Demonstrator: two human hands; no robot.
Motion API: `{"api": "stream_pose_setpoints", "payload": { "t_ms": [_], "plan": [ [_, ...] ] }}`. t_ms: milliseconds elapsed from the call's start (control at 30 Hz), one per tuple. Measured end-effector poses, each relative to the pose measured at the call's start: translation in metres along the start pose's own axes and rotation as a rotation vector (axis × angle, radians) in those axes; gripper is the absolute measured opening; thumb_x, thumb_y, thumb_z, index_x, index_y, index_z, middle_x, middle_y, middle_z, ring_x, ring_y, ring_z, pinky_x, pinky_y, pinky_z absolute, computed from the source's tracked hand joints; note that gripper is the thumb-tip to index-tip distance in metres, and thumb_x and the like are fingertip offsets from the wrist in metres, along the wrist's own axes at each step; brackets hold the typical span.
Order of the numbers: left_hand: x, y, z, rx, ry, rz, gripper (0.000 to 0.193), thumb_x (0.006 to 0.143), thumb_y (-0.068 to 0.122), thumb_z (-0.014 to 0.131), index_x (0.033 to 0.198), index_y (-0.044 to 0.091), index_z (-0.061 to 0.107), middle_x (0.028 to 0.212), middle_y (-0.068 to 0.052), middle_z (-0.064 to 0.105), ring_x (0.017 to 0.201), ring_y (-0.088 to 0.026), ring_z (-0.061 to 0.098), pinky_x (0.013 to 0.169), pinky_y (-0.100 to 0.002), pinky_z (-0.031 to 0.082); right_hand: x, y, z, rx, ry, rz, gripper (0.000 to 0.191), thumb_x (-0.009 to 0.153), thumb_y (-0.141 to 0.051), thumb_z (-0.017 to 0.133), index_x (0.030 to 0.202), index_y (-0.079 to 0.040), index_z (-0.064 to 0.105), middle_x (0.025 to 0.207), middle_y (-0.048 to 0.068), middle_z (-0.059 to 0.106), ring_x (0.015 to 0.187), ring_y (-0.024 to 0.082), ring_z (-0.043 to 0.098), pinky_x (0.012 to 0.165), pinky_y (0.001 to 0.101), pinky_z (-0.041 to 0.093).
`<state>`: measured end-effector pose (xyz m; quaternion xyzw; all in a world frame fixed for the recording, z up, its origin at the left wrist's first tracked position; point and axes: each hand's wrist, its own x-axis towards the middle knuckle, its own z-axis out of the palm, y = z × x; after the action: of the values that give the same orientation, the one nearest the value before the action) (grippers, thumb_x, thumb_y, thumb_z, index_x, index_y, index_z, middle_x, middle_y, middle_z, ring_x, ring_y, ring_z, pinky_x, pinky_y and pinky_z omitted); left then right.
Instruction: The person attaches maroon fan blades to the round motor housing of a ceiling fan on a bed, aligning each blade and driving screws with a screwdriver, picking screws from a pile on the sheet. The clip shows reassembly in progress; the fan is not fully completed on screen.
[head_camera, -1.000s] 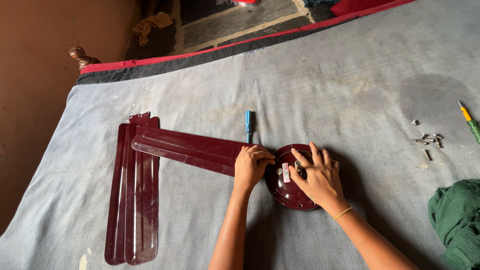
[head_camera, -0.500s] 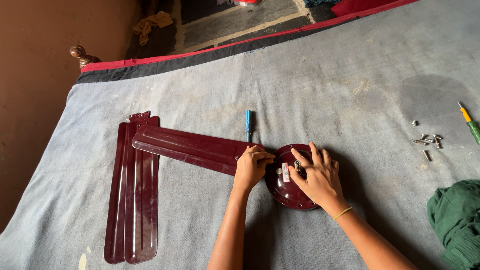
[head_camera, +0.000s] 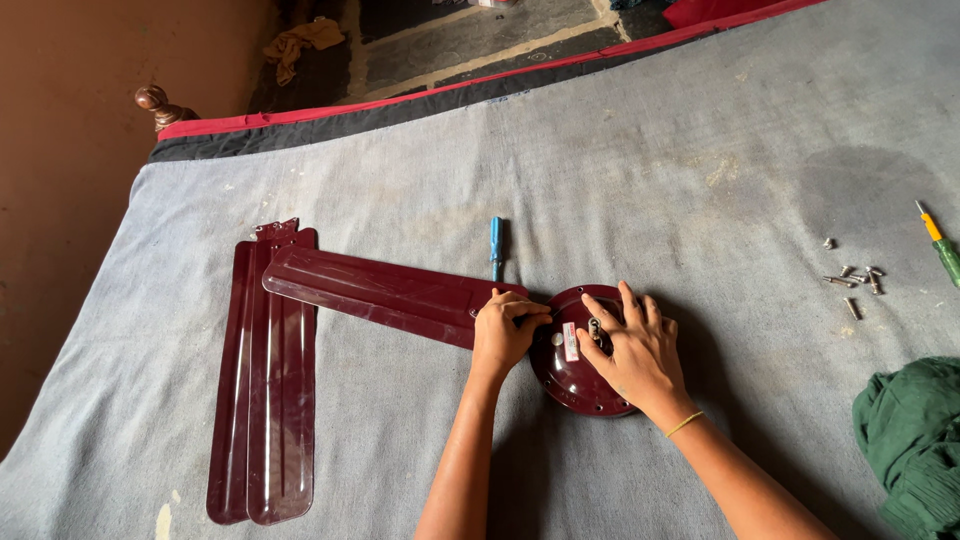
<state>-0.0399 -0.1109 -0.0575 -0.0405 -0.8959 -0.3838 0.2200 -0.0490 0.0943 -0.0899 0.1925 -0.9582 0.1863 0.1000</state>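
A maroon fan hub (head_camera: 577, 372) lies flat on a grey cloth (head_camera: 640, 170), and everything else can be placed from it.

The right hand (head_camera: 636, 350) rests on top of the hub, palm down, its fingers spread apart and laid over the right half of the disc, the fingertips near the small metal shaft at the centre. A thin yellow band sits at that wrist.

The left hand (head_camera: 503, 331) is at the hub's left edge, just where a maroon blade (head_camera: 385, 294) meets it. Its fingers are curled together and pressed down at that joint — whether they pinch something small there I cannot tell.

The blade runs away from the hub to the left and slightly up. Its far end lies across the top of two more blades (head_camera: 263, 385), which are stacked side by side well left of the hub, running lengthwise toward the near edge.

A blue screwdriver (head_camera: 496, 247) lies just above the hub, beside the left hand and apart from it.

Well to the right of the hub sits a loose scatter of screws (head_camera: 853, 282), and farther right a yellow and green screwdriver (head_camera: 940, 245) at the frame edge. Lower right of the hub — a bunched green cloth (head_camera: 915, 440).
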Motion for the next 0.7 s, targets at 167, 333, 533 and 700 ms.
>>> {"api": "stream_pose_setpoints", "payload": {
  "t_ms": [167,333,533,700],
  "plan": [
    [-0.001,-0.001,-0.002,-0.066,-0.058,-0.09,0.018,0.077,0.005,0.08,0.092,0.014,0.083,0.094,-0.005,0.077,0.091,-0.023,0.073,0.099,-0.035,0.054,-0.001,0.0,0.0,0.01,0.006,-0.001,0.058,0.092,-0.057,0.053,0.145,-0.035,0.056,0.155,0.025,0.043,0.135,0.049,0.045,0.104,0.0633,0.038],
    [0.0,-0.002,-0.005,-0.063,-0.065,-0.021,0.02,0.079,-0.001,0.075,0.092,0.012,0.082,0.094,-0.004,0.079,0.091,-0.023,0.074,0.11,-0.041,0.048,-0.001,-0.001,0.0,-0.002,-0.006,0.004,0.058,0.092,-0.057,0.053,0.145,-0.035,0.056,0.154,0.025,0.043,0.135,0.049,0.045,0.103,0.0637,0.038],
    [0.0,-0.002,-0.007,-0.104,-0.123,-0.028,0.023,0.081,-0.003,0.072,0.094,0.013,0.082,0.094,-0.003,0.08,0.091,-0.023,0.075,0.116,-0.046,0.04,-0.001,0.0,-0.001,0.009,0.014,-0.007,0.058,0.092,-0.056,0.054,0.145,-0.034,0.056,0.154,0.025,0.044,0.134,0.048,0.046,0.103,0.0632,0.038],
    [0.003,0.0,-0.01,-0.172,-0.101,-0.085,0.013,0.085,0.011,0.081,0.098,0.009,0.081,0.095,-0.008,0.079,0.091,-0.024,0.077,0.115,-0.046,0.038,-0.001,0.0,0.0,0.014,0.016,-0.007,0.058,0.092,-0.056,0.054,0.145,-0.034,0.056,0.154,0.025,0.044,0.134,0.048,0.046,0.104,0.0627,0.038]
  ]
}}
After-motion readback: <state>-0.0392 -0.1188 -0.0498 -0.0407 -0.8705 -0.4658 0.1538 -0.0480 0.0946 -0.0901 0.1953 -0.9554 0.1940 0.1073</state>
